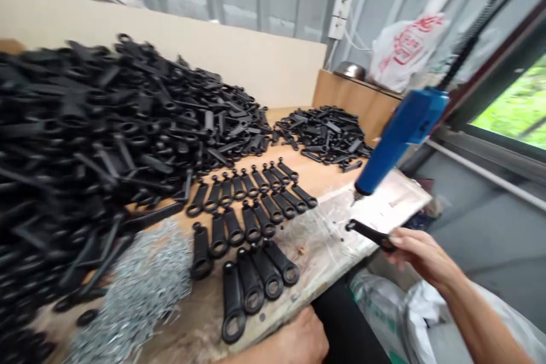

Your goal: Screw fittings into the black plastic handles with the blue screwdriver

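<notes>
My right hand [420,253] pinches one black plastic handle part [367,232] by its end and holds its ring end under the tip of a blue power screwdriver [401,136] that hangs above the white board [384,210]. My left hand [294,341] rests at the table's near edge, only its back showing, fingers hidden. Just ahead of it lie rows of black handle parts [251,227] laid side by side. A heap of small silver screws [140,278] lies to their left.
A huge pile of black parts [94,142] covers the table's left side. A smaller pile [326,133] sits at the far right. A plastic bag [405,51] and a metal bowl [350,70] stand on a wooden box behind. White sacks [384,307] lie below the table edge.
</notes>
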Available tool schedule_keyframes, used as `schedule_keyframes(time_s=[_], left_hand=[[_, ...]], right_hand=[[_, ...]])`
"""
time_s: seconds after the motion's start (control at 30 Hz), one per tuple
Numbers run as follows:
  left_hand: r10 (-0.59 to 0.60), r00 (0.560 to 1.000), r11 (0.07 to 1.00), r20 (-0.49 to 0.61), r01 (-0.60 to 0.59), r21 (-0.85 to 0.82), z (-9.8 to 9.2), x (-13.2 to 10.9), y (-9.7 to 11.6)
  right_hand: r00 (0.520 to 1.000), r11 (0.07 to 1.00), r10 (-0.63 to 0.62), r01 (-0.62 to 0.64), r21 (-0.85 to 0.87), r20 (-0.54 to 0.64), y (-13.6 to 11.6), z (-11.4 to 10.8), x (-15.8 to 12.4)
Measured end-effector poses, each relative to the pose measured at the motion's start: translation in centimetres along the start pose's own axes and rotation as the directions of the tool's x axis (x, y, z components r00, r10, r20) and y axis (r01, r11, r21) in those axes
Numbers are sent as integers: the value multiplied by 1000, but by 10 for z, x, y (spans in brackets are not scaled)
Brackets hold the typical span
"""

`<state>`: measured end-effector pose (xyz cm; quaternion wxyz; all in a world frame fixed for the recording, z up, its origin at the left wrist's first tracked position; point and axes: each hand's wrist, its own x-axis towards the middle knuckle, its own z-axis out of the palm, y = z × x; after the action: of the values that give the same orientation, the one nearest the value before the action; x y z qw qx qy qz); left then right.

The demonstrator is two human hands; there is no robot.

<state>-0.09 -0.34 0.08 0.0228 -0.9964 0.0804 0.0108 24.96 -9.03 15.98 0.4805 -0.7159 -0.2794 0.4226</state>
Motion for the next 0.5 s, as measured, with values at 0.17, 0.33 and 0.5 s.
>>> schedule_keyframes(time_s=[0.17,0.33,0.5], left_hand=[[-28,999,997,27,26,67,-14,-8,-1],[-60,988,998,145,57,28,-17,-7,3],[-19,994,974,109,43,-223,-20,-4,-2]], right_hand=[[999,995,-2,5,-99,33,-4,24,22],[1000,892,-4,2,-452,-4,-3,23,30],[998,604,-60,18,-797,-22,-7,17,45]])
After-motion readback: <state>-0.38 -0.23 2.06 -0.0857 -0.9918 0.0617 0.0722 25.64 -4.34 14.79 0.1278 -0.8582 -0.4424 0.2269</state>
